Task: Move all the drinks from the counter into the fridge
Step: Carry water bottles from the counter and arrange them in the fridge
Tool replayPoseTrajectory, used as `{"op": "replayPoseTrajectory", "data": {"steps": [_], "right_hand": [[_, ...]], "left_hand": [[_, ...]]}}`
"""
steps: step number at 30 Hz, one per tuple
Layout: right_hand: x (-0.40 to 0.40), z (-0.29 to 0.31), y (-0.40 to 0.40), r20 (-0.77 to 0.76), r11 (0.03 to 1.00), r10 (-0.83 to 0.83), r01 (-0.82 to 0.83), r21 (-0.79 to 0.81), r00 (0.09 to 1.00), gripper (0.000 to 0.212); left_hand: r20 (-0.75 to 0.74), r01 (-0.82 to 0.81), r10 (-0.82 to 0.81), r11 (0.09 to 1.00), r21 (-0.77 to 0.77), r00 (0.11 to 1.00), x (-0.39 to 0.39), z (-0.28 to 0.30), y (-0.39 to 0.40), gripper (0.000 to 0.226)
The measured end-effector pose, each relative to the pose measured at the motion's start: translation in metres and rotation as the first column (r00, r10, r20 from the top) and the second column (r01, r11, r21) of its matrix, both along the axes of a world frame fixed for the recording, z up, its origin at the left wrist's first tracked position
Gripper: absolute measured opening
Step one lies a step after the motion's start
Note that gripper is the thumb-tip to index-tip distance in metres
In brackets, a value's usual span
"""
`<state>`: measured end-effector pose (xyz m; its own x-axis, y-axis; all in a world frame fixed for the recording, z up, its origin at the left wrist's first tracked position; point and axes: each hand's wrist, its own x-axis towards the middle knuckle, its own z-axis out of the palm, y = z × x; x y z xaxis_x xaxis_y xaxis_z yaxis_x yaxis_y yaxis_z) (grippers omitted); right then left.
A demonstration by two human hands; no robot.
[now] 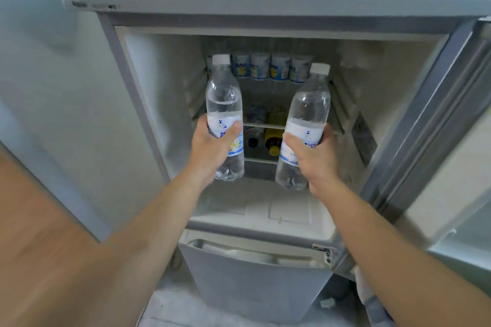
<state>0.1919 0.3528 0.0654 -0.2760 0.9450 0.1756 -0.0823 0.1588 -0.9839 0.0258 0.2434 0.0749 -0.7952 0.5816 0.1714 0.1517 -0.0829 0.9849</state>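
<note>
Left hand [210,148] wrapped round one clear plastic white-capped water bottle [225,117], right hand [313,159] round another [305,125], both before the open grey fridge [148,82]. Row of similar bottles [268,68] already shelved inside; these two not yet placed. Tabletop out of view.

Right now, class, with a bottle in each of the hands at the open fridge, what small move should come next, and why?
Probably push both bottles forward onto the upper shelf. The left hand grips one bottle, the right hand the other, both upright before the open fridge. A row of similar bottles stands at the back, with space in front.
</note>
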Motion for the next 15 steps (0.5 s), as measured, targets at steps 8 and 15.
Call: {"op": "replayPoseTrajectory", "data": {"steps": [8, 15], "right_hand": [[-0.046, 0.028, 0.053, -0.096, 0.997, -0.039, 0.045, 0.058, 0.995, 0.044], [-0.099, 0.034, 0.105, -0.074, 0.996, -0.003, 0.009, 0.086, 0.997, 0.060]], "left_hand": [[-0.114, 0.056, -0.053, 0.998, 0.023, 0.992, -0.048, 0.028, 0.077, 0.045], [-0.147, 0.062, -0.055, 0.997, 0.044, 0.988, -0.087, 0.030, 0.142, 0.051]]}}
